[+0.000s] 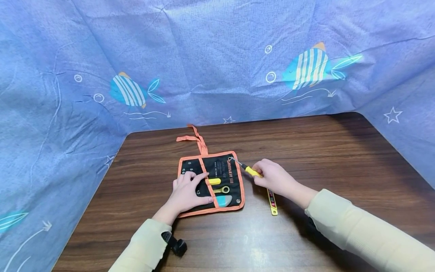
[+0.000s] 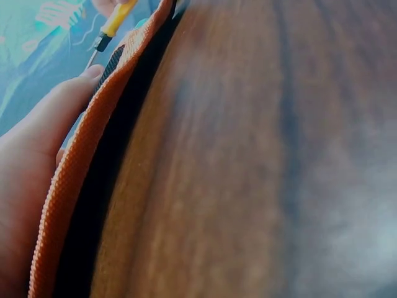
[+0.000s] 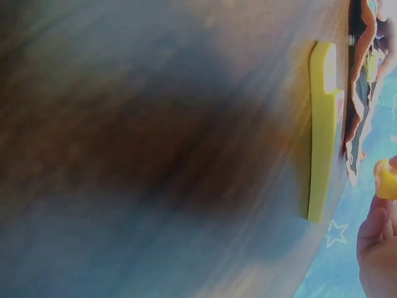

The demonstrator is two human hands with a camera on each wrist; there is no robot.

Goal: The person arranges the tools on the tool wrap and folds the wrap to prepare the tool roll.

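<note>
While right hand (image 1: pixel 276 179) grips screwdriver (image 1: pixel 250 170), wooden table (image 1: pixel 323 151), blue fish-print cloth (image 1: pixel 217 56).

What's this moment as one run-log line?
left hand: rests on tool pouch | right hand: grips yellow-handled screwdriver | yellow tool: lies on table

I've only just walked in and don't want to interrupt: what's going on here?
A person is handling tools at a wooden table. Their left hand rests on a black, orange-trimmed tool pouch, while their right hand holds a yellow-handled screwdriver, its tip at the pouch's far right corner. A ring-ended wrench, a yellow-ended tool and a teal-and-grey one sit in the pouch. A flat yellow tool lies on the table beside it.
</note>
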